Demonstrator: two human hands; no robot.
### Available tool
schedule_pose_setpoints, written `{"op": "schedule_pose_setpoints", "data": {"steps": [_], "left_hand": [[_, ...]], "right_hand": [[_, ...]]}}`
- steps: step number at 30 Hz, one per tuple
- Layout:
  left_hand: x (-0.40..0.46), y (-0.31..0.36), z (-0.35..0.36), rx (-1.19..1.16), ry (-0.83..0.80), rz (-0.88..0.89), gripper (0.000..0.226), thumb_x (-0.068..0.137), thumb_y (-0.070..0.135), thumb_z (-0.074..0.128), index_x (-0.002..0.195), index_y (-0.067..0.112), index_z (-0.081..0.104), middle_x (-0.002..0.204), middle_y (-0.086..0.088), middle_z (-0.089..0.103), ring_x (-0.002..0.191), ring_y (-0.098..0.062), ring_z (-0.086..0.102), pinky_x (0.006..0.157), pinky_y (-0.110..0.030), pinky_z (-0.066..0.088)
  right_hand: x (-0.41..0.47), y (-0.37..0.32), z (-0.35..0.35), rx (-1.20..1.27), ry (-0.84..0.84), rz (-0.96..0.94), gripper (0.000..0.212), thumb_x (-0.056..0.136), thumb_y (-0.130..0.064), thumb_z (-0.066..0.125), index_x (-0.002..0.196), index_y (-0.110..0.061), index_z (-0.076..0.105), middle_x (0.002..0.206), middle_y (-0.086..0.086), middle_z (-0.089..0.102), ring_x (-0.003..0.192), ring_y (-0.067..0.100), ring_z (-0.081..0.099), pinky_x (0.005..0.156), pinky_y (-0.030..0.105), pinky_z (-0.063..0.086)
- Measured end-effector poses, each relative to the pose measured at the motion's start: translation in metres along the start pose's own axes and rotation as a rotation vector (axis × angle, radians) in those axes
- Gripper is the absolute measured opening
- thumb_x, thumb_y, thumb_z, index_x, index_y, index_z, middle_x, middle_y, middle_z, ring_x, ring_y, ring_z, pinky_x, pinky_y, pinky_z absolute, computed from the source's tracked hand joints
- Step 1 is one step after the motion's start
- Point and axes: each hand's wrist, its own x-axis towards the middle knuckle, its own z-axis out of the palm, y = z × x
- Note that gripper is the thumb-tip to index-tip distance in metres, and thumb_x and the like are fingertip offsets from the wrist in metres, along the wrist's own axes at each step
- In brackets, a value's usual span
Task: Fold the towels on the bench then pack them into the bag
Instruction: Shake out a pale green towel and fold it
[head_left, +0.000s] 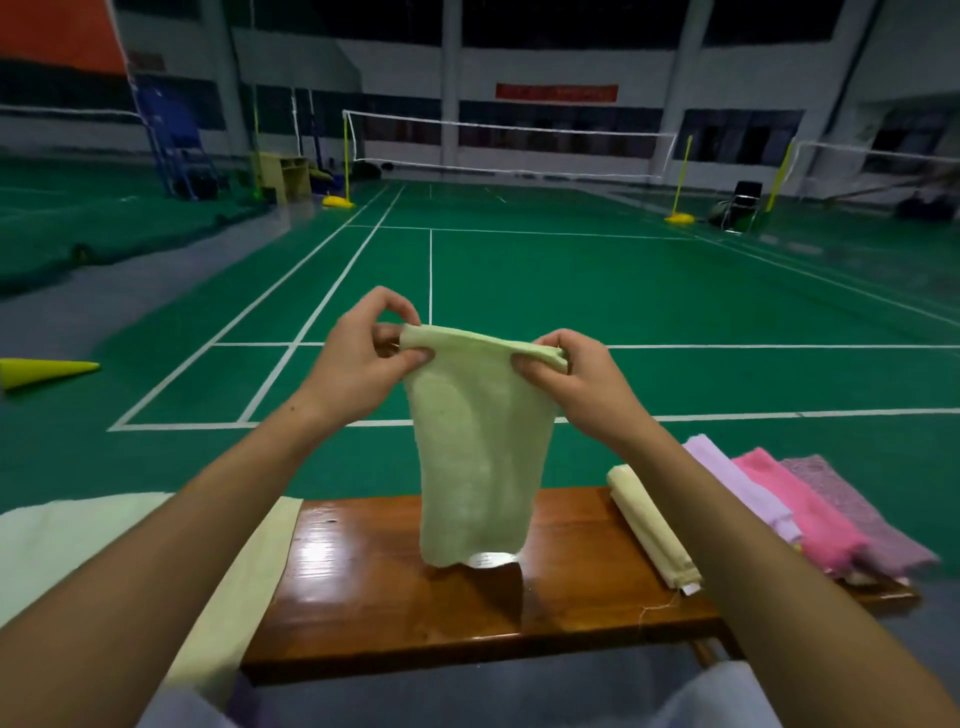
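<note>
A pale green towel (475, 457) hangs doubled over above the wooden bench (395, 587), its lower edge near the bench top. My left hand (363, 358) pinches its top left corner and my right hand (576, 376) pinches the top right corner, both held up at chest height. To the right on the bench lie a folded cream towel (649, 525), a lilac towel (737, 483), a pink towel (802, 506) and a mauve towel (857, 512). A cream cloth bag (62, 545) lies at the left end of the bench, under my left forearm.
Beyond the bench stretches a green badminton court (519, 270) with white lines and a net (509, 148). A yellow cone (41, 371) lies on the floor at the left. A black chair (743, 205) stands at the far right.
</note>
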Motion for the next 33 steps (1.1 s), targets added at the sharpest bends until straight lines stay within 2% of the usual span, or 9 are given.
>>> {"op": "schedule_pose_setpoints", "data": {"steps": [3, 7, 11, 14, 19, 23, 27, 30, 33], "left_hand": [[-0.013, 0.017, -0.001, -0.093, 0.001, -0.046, 0.037, 0.089, -0.004, 0.076, 0.117, 0.009, 0.056, 0.095, -0.018, 0.079, 0.084, -0.027, 0.071, 0.081, -0.057, 0.059], [-0.025, 0.030, -0.002, -0.142, -0.026, -0.050, 0.027, 0.090, -0.002, 0.076, 0.114, 0.005, 0.065, 0.096, -0.009, 0.081, 0.088, -0.019, 0.075, 0.081, -0.043, 0.061], [-0.030, 0.040, 0.000, -0.157, -0.006, -0.030, 0.026, 0.092, 0.001, 0.075, 0.115, 0.006, 0.064, 0.096, -0.012, 0.080, 0.091, -0.032, 0.077, 0.077, -0.044, 0.061], [-0.026, 0.030, 0.003, -0.166, 0.009, -0.049, 0.026, 0.093, 0.003, 0.074, 0.116, 0.008, 0.064, 0.094, -0.015, 0.080, 0.085, -0.030, 0.076, 0.072, -0.041, 0.060], [-0.012, -0.045, 0.028, -0.126, 0.036, -0.219, 0.024, 0.094, 0.006, 0.074, 0.115, 0.009, 0.062, 0.083, -0.019, 0.076, 0.066, -0.020, 0.063, 0.061, -0.034, 0.052], [-0.006, -0.153, 0.067, -0.011, 0.020, -0.454, 0.021, 0.093, 0.007, 0.075, 0.106, 0.017, 0.061, 0.077, -0.024, 0.072, 0.063, -0.025, 0.061, 0.067, -0.045, 0.056], [0.000, -0.231, 0.111, 0.055, 0.086, -0.680, 0.026, 0.092, 0.006, 0.073, 0.107, 0.024, 0.059, 0.086, -0.009, 0.074, 0.087, -0.036, 0.073, 0.082, -0.051, 0.061], [0.008, -0.255, 0.128, 0.235, 0.051, -0.652, 0.032, 0.092, 0.008, 0.070, 0.119, 0.022, 0.058, 0.100, 0.001, 0.068, 0.098, -0.027, 0.066, 0.085, -0.036, 0.051], [0.002, -0.264, 0.124, 0.367, -0.042, -0.543, 0.035, 0.092, 0.009, 0.068, 0.122, 0.024, 0.058, 0.115, 0.005, 0.066, 0.098, -0.021, 0.066, 0.091, -0.040, 0.053]], "right_hand": [[-0.015, -0.011, -0.011, 0.062, 0.040, -0.037, 0.018, 0.090, -0.015, 0.081, 0.097, -0.004, 0.070, 0.075, -0.002, 0.066, 0.058, 0.001, 0.054, 0.055, 0.018, 0.043], [-0.030, -0.016, -0.019, 0.103, 0.059, -0.033, 0.016, 0.090, -0.015, 0.082, 0.097, -0.007, 0.070, 0.076, 0.000, 0.069, 0.059, 0.006, 0.059, 0.054, 0.020, 0.045], [-0.034, -0.017, -0.022, 0.197, 0.062, 0.013, 0.017, 0.091, -0.021, 0.081, 0.098, -0.010, 0.070, 0.076, 0.004, 0.072, 0.061, 0.016, 0.066, 0.059, 0.033, 0.052], [-0.028, -0.007, -0.016, 0.248, 0.047, 0.065, 0.017, 0.091, -0.019, 0.081, 0.097, -0.007, 0.070, 0.073, 0.002, 0.071, 0.059, 0.016, 0.066, 0.057, 0.027, 0.051], [-0.004, 0.049, 0.025, 0.221, -0.020, 0.234, 0.026, 0.090, -0.020, 0.080, 0.090, 0.004, 0.068, 0.069, 0.007, 0.066, 0.056, 0.010, 0.062, 0.053, 0.021, 0.048], [0.017, 0.137, 0.087, 0.032, -0.115, 0.440, 0.035, 0.085, -0.031, 0.079, 0.076, 0.000, 0.066, 0.064, 0.009, 0.072, 0.053, 0.011, 0.055, 0.060, 0.030, 0.050], [0.033, 0.218, 0.143, -0.042, -0.147, 0.610, 0.033, 0.084, -0.034, 0.076, 0.083, -0.002, 0.070, 0.065, 0.005, 0.074, 0.069, 0.024, 0.071, 0.071, 0.042, 0.059], [0.044, 0.247, 0.160, -0.163, -0.125, 0.587, 0.018, 0.089, -0.035, 0.071, 0.084, -0.018, 0.069, 0.074, -0.004, 0.073, 0.084, 0.022, 0.071, 0.074, 0.036, 0.057], [0.043, 0.258, 0.153, -0.259, -0.106, 0.536, 0.013, 0.094, -0.037, 0.069, 0.091, -0.025, 0.067, 0.090, -0.007, 0.070, 0.094, 0.017, 0.068, 0.086, 0.038, 0.057]]}}
